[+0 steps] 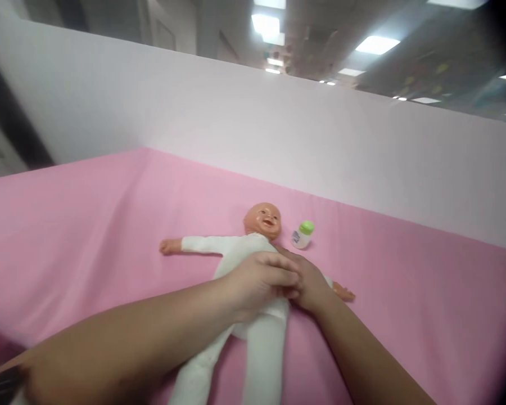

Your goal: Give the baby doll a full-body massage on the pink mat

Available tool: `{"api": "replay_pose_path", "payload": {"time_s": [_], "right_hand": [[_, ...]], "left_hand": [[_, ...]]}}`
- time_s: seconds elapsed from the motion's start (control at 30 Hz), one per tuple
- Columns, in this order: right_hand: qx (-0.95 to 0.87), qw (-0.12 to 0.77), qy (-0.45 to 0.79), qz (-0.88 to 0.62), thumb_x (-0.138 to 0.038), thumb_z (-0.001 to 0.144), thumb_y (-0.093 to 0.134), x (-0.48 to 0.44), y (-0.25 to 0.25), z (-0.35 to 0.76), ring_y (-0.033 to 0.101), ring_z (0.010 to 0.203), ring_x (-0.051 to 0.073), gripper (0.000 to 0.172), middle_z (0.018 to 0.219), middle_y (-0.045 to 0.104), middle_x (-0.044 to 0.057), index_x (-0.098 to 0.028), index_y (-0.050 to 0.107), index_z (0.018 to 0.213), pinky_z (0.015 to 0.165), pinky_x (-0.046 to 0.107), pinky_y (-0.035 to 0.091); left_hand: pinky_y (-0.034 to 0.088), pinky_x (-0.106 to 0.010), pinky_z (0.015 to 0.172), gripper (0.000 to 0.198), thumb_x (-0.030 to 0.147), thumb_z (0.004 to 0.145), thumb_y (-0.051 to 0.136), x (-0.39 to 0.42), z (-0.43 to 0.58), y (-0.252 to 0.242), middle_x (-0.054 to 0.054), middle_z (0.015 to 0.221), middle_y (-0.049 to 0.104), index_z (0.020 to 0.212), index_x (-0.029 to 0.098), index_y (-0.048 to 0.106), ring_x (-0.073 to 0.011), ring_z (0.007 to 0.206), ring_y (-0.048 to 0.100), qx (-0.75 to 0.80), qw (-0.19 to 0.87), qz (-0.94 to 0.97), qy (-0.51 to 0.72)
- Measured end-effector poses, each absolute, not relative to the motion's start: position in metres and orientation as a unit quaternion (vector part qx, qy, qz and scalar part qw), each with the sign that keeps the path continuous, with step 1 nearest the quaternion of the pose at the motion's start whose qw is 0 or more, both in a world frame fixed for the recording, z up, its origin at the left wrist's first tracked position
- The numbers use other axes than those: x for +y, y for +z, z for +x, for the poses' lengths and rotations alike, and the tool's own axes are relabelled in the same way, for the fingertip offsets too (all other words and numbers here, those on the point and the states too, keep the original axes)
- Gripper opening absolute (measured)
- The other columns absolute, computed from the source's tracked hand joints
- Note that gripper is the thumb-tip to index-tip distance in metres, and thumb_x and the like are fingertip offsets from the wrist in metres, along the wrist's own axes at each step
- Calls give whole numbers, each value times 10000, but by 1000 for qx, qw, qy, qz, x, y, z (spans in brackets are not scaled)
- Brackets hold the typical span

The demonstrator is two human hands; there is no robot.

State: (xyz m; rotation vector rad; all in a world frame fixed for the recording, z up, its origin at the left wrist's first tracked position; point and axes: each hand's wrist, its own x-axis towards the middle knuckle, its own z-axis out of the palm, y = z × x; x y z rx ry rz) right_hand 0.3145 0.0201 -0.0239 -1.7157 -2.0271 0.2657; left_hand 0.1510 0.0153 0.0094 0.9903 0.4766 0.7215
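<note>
A baby doll [248, 244] with a hard plastic head and a white cloth body lies face up, arms spread to the sides. Over its chest and belly, my left hand [263, 281] has bent fingers that meet my right hand [310, 281]. Whatever the left fingers may hold is hidden. The right hand lies against the doll's side and covers part of its arm, its fingers mostly out of sight. Just beyond the right hand is a small baby bottle [301, 236] with a green cap, close to the doll's head.
A pink cloth [122, 225] with soft folds covers the surface under the doll. Behind it stands a white panel [236, 118], also running along the left. Past the panel, ceiling lights [377, 45] and a blurred room show.
</note>
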Motion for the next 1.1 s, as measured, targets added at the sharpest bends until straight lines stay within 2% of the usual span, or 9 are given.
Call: {"api": "replay_pose_path", "payload": {"time_s": [0.1,0.23,0.8,1.1], "right_hand": [[-755,211,123,-608,-269,868,595,22,-25,318,680,967,229,305,1082,747,37,-250,682,1160,815,326,515],[-765,200,134,-598,-217,897,569,24,-25,318,644,964,227,290,1092,720,46,-244,648,1175,809,325,459],[-757,200,150,-603,-267,883,595,22,-18,318,590,844,199,167,975,691,21,-239,598,1047,659,293,301],[-759,203,139,-603,-223,855,598,22,-18,319,584,823,184,173,948,690,5,-240,588,1027,646,290,281]], "left_hand": [[520,-299,789,238,207,658,890,30,147,4,-68,792,705,812,126,728,-168,783,675,220,811,404,361],[519,-298,788,221,134,667,876,36,145,0,-91,824,711,834,105,735,-168,790,668,215,817,392,364],[475,-309,740,166,167,714,843,30,146,-5,-70,817,698,756,135,686,-158,754,618,212,764,471,386],[457,-317,757,165,154,779,784,28,146,-7,-39,807,669,732,159,626,-146,747,594,184,741,520,383]]}}
